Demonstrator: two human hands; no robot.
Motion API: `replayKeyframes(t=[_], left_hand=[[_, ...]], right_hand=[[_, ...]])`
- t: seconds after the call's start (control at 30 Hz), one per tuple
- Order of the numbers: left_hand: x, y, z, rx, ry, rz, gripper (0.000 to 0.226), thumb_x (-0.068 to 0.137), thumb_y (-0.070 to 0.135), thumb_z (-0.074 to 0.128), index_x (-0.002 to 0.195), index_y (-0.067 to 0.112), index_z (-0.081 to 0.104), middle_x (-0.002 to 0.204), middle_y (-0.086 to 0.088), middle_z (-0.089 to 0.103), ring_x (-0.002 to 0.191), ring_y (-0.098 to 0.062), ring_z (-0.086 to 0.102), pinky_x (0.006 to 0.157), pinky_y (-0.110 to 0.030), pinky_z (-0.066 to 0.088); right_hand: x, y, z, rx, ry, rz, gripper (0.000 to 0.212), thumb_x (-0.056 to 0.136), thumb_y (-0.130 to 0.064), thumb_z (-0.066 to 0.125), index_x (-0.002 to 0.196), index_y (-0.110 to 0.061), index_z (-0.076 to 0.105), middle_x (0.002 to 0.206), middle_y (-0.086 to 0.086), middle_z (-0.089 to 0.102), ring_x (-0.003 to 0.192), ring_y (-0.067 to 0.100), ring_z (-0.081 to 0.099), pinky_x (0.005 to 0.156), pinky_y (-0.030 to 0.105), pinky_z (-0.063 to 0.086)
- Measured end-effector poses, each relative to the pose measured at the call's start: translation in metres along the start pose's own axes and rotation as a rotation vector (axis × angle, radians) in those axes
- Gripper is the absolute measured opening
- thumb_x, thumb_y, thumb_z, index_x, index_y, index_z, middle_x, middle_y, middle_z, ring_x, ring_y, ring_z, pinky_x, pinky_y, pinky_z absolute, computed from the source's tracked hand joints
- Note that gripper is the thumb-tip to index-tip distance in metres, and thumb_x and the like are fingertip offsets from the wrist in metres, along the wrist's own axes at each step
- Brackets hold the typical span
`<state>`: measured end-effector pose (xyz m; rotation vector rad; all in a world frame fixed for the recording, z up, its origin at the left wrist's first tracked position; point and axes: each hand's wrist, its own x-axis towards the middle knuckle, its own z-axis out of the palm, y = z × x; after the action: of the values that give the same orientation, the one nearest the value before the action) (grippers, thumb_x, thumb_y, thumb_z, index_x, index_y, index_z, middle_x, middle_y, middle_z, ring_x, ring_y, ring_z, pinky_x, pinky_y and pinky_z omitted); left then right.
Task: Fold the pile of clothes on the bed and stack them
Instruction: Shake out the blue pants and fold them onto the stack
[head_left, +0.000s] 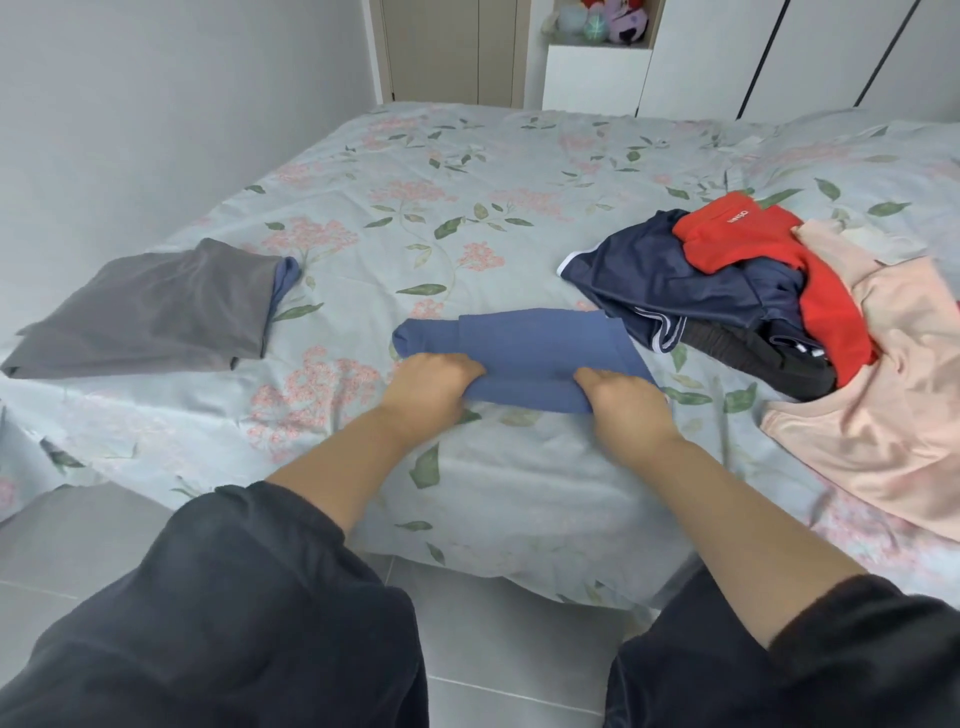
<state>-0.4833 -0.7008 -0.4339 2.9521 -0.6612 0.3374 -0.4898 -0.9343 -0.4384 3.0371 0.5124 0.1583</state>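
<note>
- The left hand (428, 387), at the centre of the frame, gripped the near left end of a blue garment (524, 353), its fingers curled under the cloth.
- The right hand (626, 397), just right of centre, pinched the near right end of the same garment, fingers tucked into the fold.
- The blue garment lay partly folded in a narrow band on the bed (467, 218), at the middle of the frame, with its near edge doubled over between the two hands.
- At the left of the frame sat a folded grey garment (150, 312), with a strip of blue cloth (288, 278) showing under its far right edge.
- At the right of the frame lay the unfolded pile: a navy garment (670, 291) with white trim, a red garment (769, 249) on top, a black piece (748, 358) below, and a pale pink garment (883, 395) at the right edge.
- Dark sleeves (249, 597) filled the bottom of the frame, above a grey tiled floor (519, 649).
</note>
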Motion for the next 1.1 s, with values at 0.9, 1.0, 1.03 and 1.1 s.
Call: replayKeyframes(t=[0.9,1.0,1.03,1.1], left_hand=[[-0.044,-0.319,-0.262,-0.202,0.581,-0.620,0.020,0.075,-0.005,0.046,0.077,0.009,0.059,0.087,-0.017,0.066,0.079,-0.030,0.057,0.070,-0.040,0.048],[-0.079,-0.353,-0.226,-0.001,0.523,-0.552,0.024,0.070,-0.008,0.045,0.084,-0.002,0.064,0.093,-0.021,0.065,0.092,-0.035,0.058,0.073,-0.043,0.046],[-0.094,-0.361,-0.207,0.082,0.430,-0.502,0.026,0.069,-0.007,0.043,0.084,-0.003,0.064,0.094,-0.020,0.063,0.095,-0.036,0.057,0.074,-0.041,0.043],[-0.124,-0.371,-0.161,0.225,0.099,-0.514,0.037,0.072,0.002,0.045,0.104,0.006,0.063,0.121,-0.013,0.057,0.119,-0.034,0.047,0.088,-0.035,0.037]], right_hand=[[0.247,-0.264,-0.212,0.373,0.543,-0.277,0.034,0.072,0.011,0.043,0.099,-0.004,0.058,0.090,0.020,0.062,0.082,0.039,0.055,0.062,0.041,0.040],[0.255,-0.304,-0.171,0.279,0.466,-0.382,0.035,0.074,0.009,0.046,0.104,-0.005,0.057,0.099,0.017,0.063,0.090,0.034,0.058,0.064,0.037,0.034],[0.253,-0.316,-0.149,0.250,0.409,-0.412,0.036,0.076,0.007,0.047,0.108,-0.007,0.056,0.104,0.015,0.063,0.096,0.032,0.059,0.068,0.037,0.037],[0.246,-0.336,-0.098,0.235,0.196,-0.466,0.041,0.086,-0.001,0.048,0.126,-0.009,0.049,0.130,0.013,0.054,0.118,0.028,0.052,0.086,0.037,0.042]])
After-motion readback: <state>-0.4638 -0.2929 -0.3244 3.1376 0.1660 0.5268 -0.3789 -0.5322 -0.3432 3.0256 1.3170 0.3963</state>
